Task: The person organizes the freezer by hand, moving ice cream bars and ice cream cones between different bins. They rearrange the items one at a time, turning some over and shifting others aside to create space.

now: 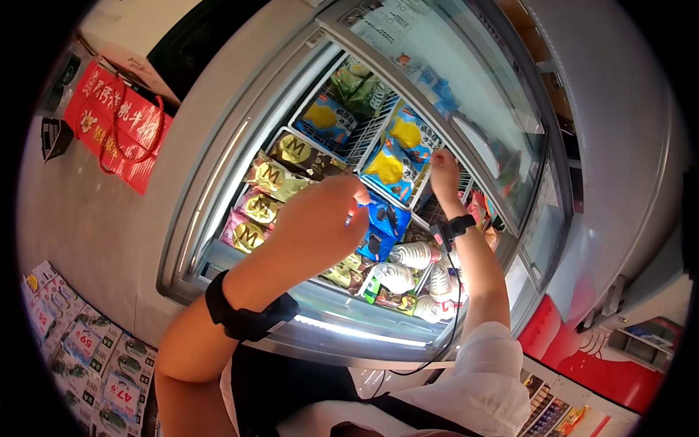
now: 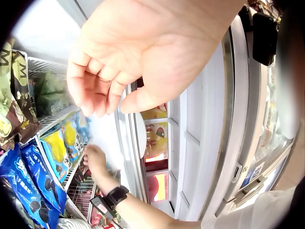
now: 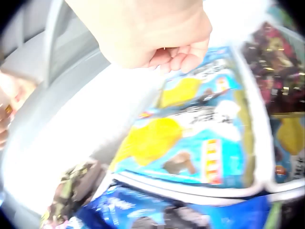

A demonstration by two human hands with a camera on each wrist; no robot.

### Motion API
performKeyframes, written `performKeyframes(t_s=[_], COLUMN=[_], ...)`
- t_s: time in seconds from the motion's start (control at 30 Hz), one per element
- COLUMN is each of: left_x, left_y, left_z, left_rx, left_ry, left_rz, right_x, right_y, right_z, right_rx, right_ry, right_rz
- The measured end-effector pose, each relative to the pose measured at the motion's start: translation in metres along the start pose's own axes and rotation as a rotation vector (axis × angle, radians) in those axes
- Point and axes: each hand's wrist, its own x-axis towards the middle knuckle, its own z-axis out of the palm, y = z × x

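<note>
My left hand (image 1: 317, 218) hovers over the near part of an open chest freezer (image 1: 364, 339). In the left wrist view its fingers bend loosely with nothing in the palm. Below it lie blue cookie ice cream packs (image 1: 382, 226) and gold-and-brown packs (image 1: 269, 178) marked M. My right hand (image 1: 444, 178) is farther right, beside blue ice cream packs (image 1: 393, 171) with yellow pictures in a white wire basket. Its curled fingertips (image 3: 176, 62) overlap the far end of those packs in the blurred right wrist view; I cannot tell whether they grip one.
A sliding glass lid (image 1: 473, 95) covers the freezer's far side. Several white-wrapped cones (image 1: 415, 255) lie at the near end. To the left, a red gift bag (image 1: 120, 120) stands on the floor, with price posters (image 1: 91, 349) nearer. A cable (image 1: 457, 313) hangs from the right wrist band.
</note>
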Motion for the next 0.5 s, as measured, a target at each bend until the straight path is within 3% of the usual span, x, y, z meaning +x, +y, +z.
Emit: performKeyframes(t_s=[0.13, 0.2, 0.33, 0.4, 0.43, 0.47, 0.5], left_x=[0.001, -0.001, -0.001, -0.003, -0.003, -0.003, -0.004], left_y=[-0.003, -0.007, -0.006, -0.001, 0.002, 0.004, 0.003], left_z=[-0.002, 0.001, 0.002, 0.0, -0.001, -0.002, -0.004], left_rx=[0.097, 0.081, 0.085, 0.048, 0.056, 0.058, 0.044], left_ry=[-0.098, -0.055, -0.007, -0.012, -0.018, -0.027, -0.02], left_rz=[-0.034, -0.003, 0.017, -0.016, -0.043, -0.075, -0.041], right_x=[0.036, 0.071, 0.116, 0.133, 0.133, 0.115, 0.117], right_y=[-0.134, -0.156, -0.187, -0.169, -0.144, -0.184, -0.185], right_z=[0.03, 0.077, 0.149, 0.183, 0.212, 0.17, 0.178], right_rx=[0.268, 0.133, -0.253, -0.313, -0.245, -0.021, -0.183], right_ry=[-0.37, -0.666, -1.002, -1.022, -0.882, -0.806, -0.83], right_rz=[-0.138, -0.218, -0.098, -0.294, -0.343, -0.184, -0.115])
